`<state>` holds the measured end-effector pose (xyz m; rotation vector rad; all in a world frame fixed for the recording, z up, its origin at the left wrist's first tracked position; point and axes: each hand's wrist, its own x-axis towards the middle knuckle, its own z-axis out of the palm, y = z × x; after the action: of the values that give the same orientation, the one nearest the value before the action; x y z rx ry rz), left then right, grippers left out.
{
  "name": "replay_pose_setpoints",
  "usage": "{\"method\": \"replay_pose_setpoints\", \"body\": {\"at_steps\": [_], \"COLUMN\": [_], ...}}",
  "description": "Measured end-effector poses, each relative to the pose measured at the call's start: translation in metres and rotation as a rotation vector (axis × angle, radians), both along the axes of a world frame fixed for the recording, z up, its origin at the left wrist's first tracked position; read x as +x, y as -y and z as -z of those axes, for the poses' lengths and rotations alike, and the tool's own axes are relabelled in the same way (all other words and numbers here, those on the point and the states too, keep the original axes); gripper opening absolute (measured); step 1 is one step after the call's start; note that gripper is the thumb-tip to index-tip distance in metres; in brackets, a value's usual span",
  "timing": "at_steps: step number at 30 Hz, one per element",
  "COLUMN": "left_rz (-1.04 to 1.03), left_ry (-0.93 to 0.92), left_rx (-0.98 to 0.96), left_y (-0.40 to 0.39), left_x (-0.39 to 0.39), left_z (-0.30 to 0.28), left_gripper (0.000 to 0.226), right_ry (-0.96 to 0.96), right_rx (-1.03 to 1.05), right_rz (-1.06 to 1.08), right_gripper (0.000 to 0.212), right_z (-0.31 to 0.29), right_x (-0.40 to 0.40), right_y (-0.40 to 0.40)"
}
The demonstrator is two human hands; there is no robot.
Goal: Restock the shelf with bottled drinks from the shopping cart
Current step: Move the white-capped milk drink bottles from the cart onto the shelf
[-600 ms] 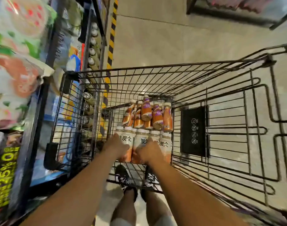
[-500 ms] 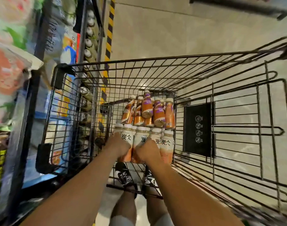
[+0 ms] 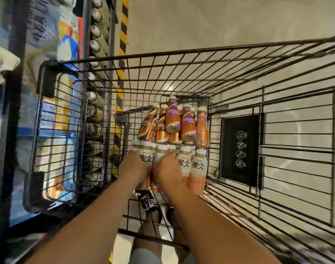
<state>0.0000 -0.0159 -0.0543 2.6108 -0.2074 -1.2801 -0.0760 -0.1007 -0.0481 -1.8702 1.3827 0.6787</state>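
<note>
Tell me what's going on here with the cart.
A person is reaching into a wire shopping cart beside a store shelf. The left hand and right hand each grip one of the white-capped bottles in the near row. Orange coffee bottles lie piled behind. Nothing is lifted out yet.

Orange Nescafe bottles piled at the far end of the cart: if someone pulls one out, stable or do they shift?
Probably shift. The orange Nescafe bottles lie tilted and stacked on each other, not upright, so removing one likely lets its neighbours slide or roll. Round bodies with glossy sleeves suggest a slick grip. They look full, so likely fairly heavy for their size; the cart wire floor gives little flat footing.
</note>
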Motion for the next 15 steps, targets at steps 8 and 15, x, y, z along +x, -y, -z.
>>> {"method": "replay_pose_setpoints", "body": {"at_steps": [8, 15], "left_rz": [-0.007, -0.089], "left_ry": [-0.001, 0.076], "left_rx": [0.042, 0.001], "left_y": [-0.016, -0.034], "left_x": [0.005, 0.009], "left_z": [-0.012, -0.050], "left_gripper": [0.050, 0.072], "right_ry": [0.031, 0.209], "right_rx": [0.045, -0.012], "right_rz": [0.017, 0.014], "right_gripper": [0.062, 0.074], "right_z": [-0.008, -0.040], "right_x": [-0.003, -0.010], "right_y": [-0.005, -0.003]}}
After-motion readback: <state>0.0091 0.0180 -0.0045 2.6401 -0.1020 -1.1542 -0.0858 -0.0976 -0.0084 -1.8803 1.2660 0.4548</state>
